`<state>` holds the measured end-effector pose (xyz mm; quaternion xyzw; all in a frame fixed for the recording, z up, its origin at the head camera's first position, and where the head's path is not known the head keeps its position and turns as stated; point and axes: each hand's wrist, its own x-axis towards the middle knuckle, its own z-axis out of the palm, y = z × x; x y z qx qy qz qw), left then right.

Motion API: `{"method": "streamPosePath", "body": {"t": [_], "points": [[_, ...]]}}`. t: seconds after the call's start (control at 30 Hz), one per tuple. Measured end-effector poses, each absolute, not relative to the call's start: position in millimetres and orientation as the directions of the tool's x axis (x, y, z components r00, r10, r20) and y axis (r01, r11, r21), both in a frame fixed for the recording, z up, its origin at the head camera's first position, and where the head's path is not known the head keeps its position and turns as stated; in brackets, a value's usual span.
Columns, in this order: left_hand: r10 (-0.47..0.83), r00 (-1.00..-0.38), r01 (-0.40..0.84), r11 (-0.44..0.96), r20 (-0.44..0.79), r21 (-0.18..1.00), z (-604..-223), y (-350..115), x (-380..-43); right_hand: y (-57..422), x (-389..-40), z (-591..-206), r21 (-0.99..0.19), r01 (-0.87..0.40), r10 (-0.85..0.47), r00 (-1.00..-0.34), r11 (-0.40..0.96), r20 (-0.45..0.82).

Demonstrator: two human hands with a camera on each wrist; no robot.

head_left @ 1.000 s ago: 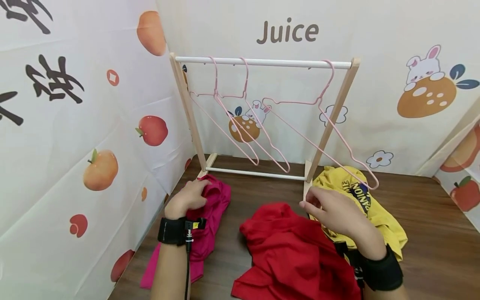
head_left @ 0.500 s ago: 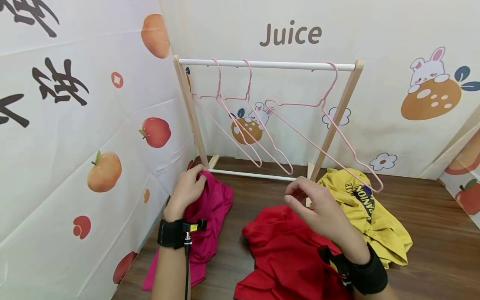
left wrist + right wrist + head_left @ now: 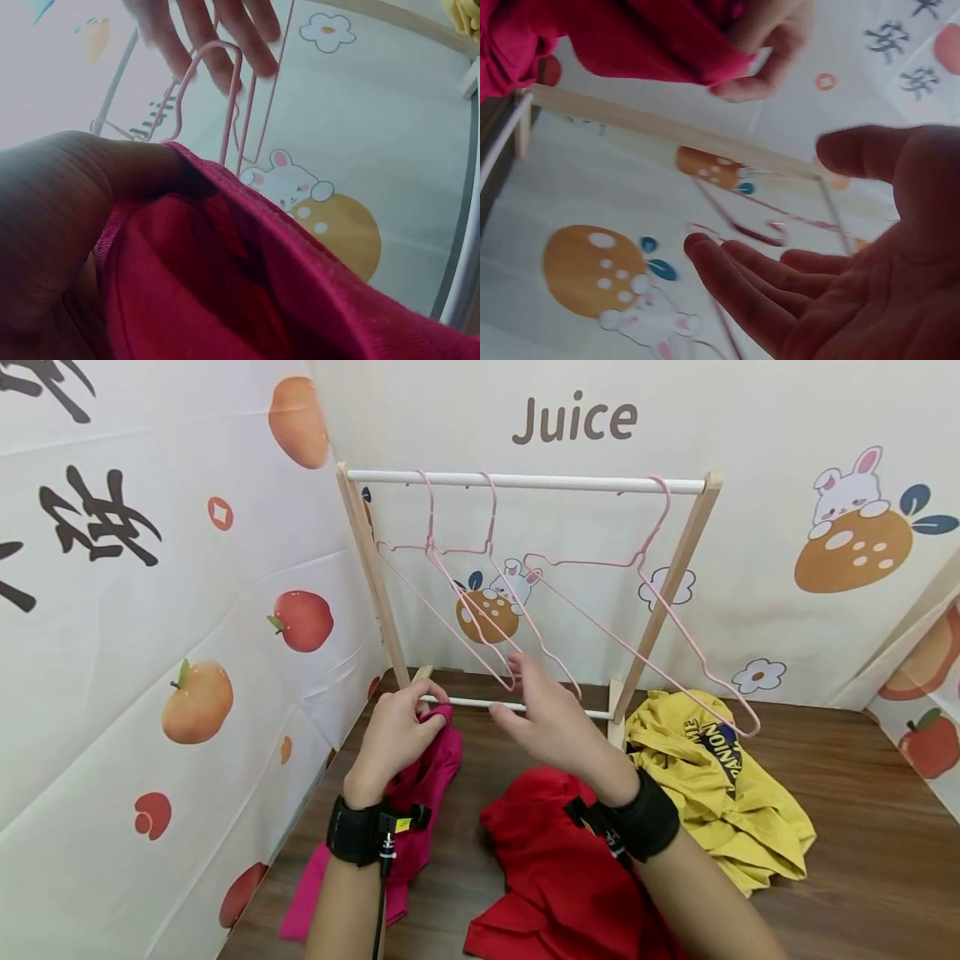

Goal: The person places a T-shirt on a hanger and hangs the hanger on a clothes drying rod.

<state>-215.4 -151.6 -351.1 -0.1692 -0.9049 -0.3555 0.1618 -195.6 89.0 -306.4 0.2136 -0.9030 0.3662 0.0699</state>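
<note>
My left hand (image 3: 397,731) pinches the edge of a magenta garment (image 3: 442,760), raising it at the left of the rack. In the left wrist view the thumb lies against the hem (image 3: 285,225), and the cloth gapes open below it. My right hand (image 3: 558,722) reaches toward the left one, holding nothing. Its fingers are extended and its thumb stands apart, as the right wrist view shows. Its fingertips overlap the lower ends of two pink hangers on the left, one hooked here (image 3: 431,510) and the other hanger (image 3: 492,510) beside it.
A wooden rack with a white top rod (image 3: 562,482) stands at the back, and a third pink hanger (image 3: 592,562) hangs at its right. A red garment (image 3: 555,877) lies crumpled in front. Beyond it on the right is a yellow printed shirt (image 3: 750,818). Printed fabric walls enclose the table.
My right hand has moved left from beside the yellow shirt to the rack's middle. My left hand has taken hold of the magenta garment's edge and shifted slightly right with it.
</note>
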Motion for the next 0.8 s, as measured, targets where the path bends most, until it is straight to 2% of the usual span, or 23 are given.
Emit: {"method": "streamPosePath", "body": {"t": [0.13, 0.37, 0.6, 0.8], "points": [[0.214, -0.877, 0.446, 0.696, 0.431, 0.563, -347.3, -147.3, -213.7, 74.7, -221.4, -306.7, -0.669, -0.388, -0.294, -0.921, 0.634, 0.255], [0.209, -0.855, 0.469, 0.703, 0.475, 0.534, -339.7, -147.1, -210.1, 61.6, -256.3, -313.2, -0.845, -0.309, -0.299, -0.936, 0.437, 0.187], [0.192, -0.859, 0.453, 0.719, 0.475, 0.528, -341.4, -148.6, -209.3, 55.1, -262.0, -319.8, -0.755, -0.450, -0.225, -0.893, 0.477, 0.390], [0.164, -0.867, 0.431, 0.721, 0.470, 0.543, -344.8, -149.3, -209.4, 64.1, -243.4, -318.2, -0.764, -0.479, -0.189, -0.876, 0.432, 0.443]]}}
